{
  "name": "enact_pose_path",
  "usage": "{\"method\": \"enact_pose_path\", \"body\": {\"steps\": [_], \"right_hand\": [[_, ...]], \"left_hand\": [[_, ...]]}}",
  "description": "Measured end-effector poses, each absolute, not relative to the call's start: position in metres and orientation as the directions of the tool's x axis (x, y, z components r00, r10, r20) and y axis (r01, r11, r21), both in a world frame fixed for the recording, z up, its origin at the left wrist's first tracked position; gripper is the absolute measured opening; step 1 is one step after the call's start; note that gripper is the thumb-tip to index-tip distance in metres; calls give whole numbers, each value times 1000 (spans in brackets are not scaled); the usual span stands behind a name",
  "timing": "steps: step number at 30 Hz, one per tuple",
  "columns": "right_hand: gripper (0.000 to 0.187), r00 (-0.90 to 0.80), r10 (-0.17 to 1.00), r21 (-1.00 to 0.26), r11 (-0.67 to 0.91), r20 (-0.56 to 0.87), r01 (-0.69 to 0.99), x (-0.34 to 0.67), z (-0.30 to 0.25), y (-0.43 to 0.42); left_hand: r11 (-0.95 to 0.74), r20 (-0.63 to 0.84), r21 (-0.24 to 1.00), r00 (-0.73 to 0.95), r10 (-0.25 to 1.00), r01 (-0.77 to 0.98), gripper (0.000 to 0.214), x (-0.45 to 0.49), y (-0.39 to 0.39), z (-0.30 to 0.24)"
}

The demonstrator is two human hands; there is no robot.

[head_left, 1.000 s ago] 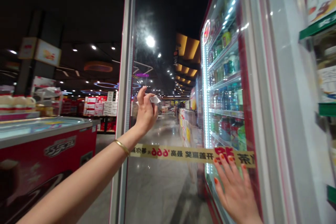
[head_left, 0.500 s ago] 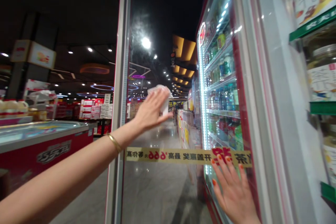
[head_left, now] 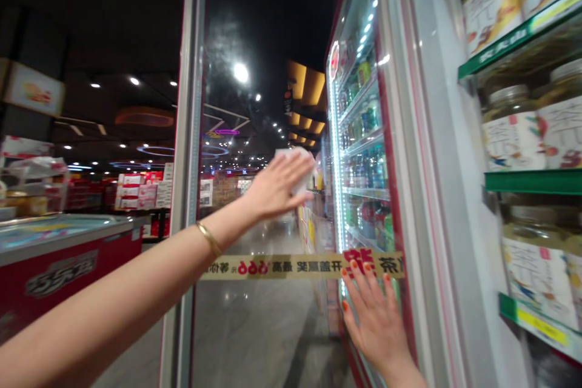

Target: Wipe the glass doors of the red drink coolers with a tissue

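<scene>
My left hand (head_left: 279, 185), with a gold bangle at the wrist, presses a white cloth (head_left: 305, 177) against a glass door (head_left: 254, 315). Its fingers lie fairly flat over the cloth, hiding most of it. Lower down on the right, my right hand (head_left: 376, 318) rests on the same pane, fingers spread, holding nothing. Its fingertips touch or overlap a yellow strip (head_left: 291, 267) with mirrored lettering that crosses the door. Whitish smears (head_left: 227, 42) show on the upper glass.
Shelves of labelled jars (head_left: 513, 133) stand close on the right, beside the door's metal frame (head_left: 409, 133). A lit drinks cooler (head_left: 364, 163) shows in the glass. At the left are a red chest freezer (head_left: 68, 267) and stacked boxes (head_left: 131, 191).
My left hand has slid the cloth rightward across the glass. My right hand keeps its place on the pane. The view has turned right, bringing more jars into sight.
</scene>
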State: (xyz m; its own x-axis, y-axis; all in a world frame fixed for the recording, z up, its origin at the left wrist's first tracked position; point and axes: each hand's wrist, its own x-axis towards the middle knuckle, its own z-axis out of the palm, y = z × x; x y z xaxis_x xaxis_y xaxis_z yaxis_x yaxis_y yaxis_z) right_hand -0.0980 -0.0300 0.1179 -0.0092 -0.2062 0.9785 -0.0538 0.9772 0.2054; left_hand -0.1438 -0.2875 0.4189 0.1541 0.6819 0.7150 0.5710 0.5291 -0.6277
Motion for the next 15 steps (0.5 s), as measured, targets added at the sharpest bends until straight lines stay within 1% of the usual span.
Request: {"method": "enact_pose_path", "body": {"steps": [2, 3, 4, 5, 6, 7, 8, 9, 10, 11, 12, 13, 14, 15], "right_hand": [[71, -1, -219, 219, 974, 976, -63, -95, 121, -32], [70, 4, -226, 225, 972, 974, -64, -94, 123, -33], [70, 11, -232, 232, 971, 973, -63, -94, 124, -33], [70, 17, -235, 236, 970, 972, -58, -94, 124, -33], [71, 25, -237, 238, 970, 971, -50, -95, 124, -34], [72, 33, -233, 234, 971, 972, -40, -96, 123, -34], [75, 40, -222, 223, 975, 974, -24, -97, 121, -34], [78, 43, -207, 207, 978, 977, -4, -98, 120, -34], [82, 41, -193, 192, 981, 980, 20, -99, 119, -34], [85, 31, -182, 180, 983, 983, 43, -99, 117, -34], [87, 17, -175, 174, 983, 984, 61, -99, 117, -35], [89, 1, -175, 174, 982, 985, 75, -99, 116, -35], [89, -14, -176, 177, 981, 984, 80, -98, 116, -35], [89, -19, -172, 173, 982, 985, 78, -98, 116, -36]], "left_hand": [[635, 829, -506, 126, 545, 584, 77, -145, -282, 458], [659, 853, -472, 117, 508, 585, 76, -144, -278, 460], [658, 850, -478, 118, 513, 582, 75, -144, -272, 449], [637, 825, -513, 126, 551, 576, 73, -144, -265, 430], [589, 769, -578, 133, 626, 564, 73, -144, -258, 406], [465, 629, -703, 164, 760, 538, 73, -145, -253, 382], [308, 454, -803, 189, 871, 509, 72, -146, -250, 366], [209, 343, -843, 197, 918, 495, 71, -146, -248, 359], [182, 312, -850, 196, 930, 494, 69, -146, -247, 365], [226, 364, -829, 186, 913, 511, 67, -146, -247, 382], [344, 497, -767, 163, 852, 541, 64, -145, -246, 407], [469, 646, -667, 135, 752, 579, 63, -145, -245, 435], [584, 787, -530, 99, 609, 614, 63, -146, -242, 460], [657, 881, -395, 63, 469, 642, 63, -145, -238, 478]]}}
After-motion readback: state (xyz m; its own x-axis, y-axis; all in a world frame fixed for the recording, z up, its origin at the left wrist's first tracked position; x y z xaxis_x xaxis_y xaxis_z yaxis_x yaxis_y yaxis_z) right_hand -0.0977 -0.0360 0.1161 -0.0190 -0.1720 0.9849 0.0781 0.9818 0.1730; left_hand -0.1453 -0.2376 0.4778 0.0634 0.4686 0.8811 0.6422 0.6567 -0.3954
